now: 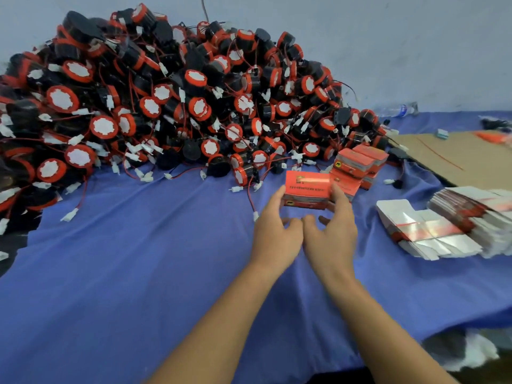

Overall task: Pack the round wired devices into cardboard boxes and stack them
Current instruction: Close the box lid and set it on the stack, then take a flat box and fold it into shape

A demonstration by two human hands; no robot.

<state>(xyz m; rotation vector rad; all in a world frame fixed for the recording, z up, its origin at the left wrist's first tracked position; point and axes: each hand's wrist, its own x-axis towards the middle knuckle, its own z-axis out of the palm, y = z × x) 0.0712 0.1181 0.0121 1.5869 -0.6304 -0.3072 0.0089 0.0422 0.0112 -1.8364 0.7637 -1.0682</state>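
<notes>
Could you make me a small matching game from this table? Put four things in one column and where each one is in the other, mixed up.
Things:
1. nearest red box
2. round wired devices
3. flat box blanks
4. plastic bottle

Places:
A. lying on its side by the wall, just right of the heap
B. held between the left hand and the right hand
C. heaped high at the left and back of the blue cloth
D. stacked flat at the right side of the cloth

Pairs: 1-B, 2-C, 3-D, 4-A

red box (307, 189), black-and-red devices (155, 92), blue cloth (138, 259), brown cardboard (454, 159)
</notes>
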